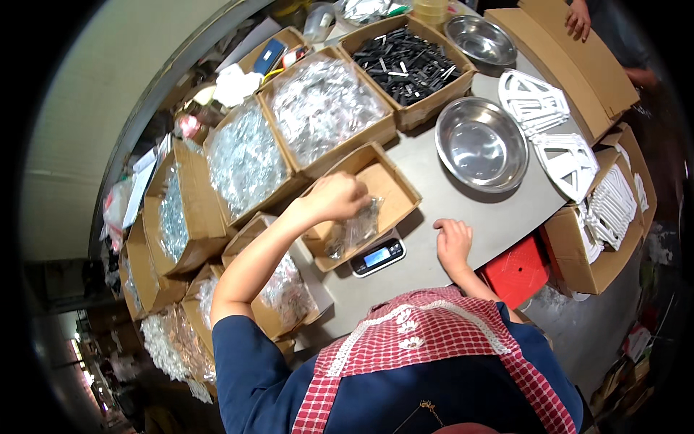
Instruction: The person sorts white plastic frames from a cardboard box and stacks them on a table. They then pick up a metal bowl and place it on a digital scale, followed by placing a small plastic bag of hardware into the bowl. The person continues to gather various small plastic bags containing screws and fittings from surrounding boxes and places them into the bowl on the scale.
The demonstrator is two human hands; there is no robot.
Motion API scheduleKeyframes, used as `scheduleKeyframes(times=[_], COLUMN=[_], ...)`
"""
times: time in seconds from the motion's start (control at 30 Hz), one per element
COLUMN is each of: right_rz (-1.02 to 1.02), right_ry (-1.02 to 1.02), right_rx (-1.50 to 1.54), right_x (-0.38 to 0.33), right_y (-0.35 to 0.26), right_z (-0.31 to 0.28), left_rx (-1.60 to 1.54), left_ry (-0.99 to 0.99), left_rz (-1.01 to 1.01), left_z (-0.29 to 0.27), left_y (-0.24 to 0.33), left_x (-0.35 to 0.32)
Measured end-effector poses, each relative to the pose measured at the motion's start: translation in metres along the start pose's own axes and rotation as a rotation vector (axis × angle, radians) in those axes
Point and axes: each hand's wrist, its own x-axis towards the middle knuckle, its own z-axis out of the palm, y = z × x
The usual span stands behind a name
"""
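My left hand [340, 197] is over a small cardboard box [394, 189] that stands on a digital scale [379, 257] with a lit blue display. Its fingers are curled together and partly hidden from above, so I cannot make out what they hold. See-through plastic bags [353, 233] lie in the box right below those fingers. On the grey table [423, 271], to the right of the scale, rests my right hand [454, 240]. Its fingers are loosely bent and apart, with nothing in them.
Cardboard boxes of small see-through bags [322, 108] line the left and back. One box holds black parts [405, 64]. Two steel bowls [482, 145] [481, 40] and white plastic pieces [565, 165] sit at right, near a red stool [517, 271]. Another person's hand [578, 19] touches a carton.
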Motion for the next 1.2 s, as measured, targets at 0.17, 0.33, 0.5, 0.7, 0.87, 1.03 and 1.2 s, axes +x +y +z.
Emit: scheduleKeyframes(times=[0.17,0.33,0.5,0.7,0.87,1.03,1.2], right_rz=[-0.023,-0.061,-0.066,-0.176,-0.261,-0.291,-0.270], right_ry=[0.004,-0.032,-0.069,-0.248,-0.305,-0.322,-0.279], right_rx=[0.059,0.184,0.207,0.101,0.147,0.152,0.146], right_x=[-0.003,0.001,-0.001,0.010,0.006,-0.001,-0.001], right_y=[0.010,0.015,0.012,0.011,0.001,0.003,-0.002], right_z=[-0.004,-0.012,-0.003,-0.005,-0.010,-0.008,0.000], left_rx=[-0.054,0.550,0.610,0.150,-0.145,-0.100,0.143], left_ry=[0.613,0.430,0.683,0.998,1.018,1.195,0.925], left_rz=[0.031,-0.086,-0.067,-0.212,-0.523,-1.066,-1.171], left_z=[-0.063,-0.057,-0.079,-0.008,0.055,0.105,0.123], left_y=[0.014,-0.048,-0.045,0.029,0.055,-0.039,-0.107], left_x=[0.136,0.266,0.218,0.010,-0.092,-0.220,-0.235])
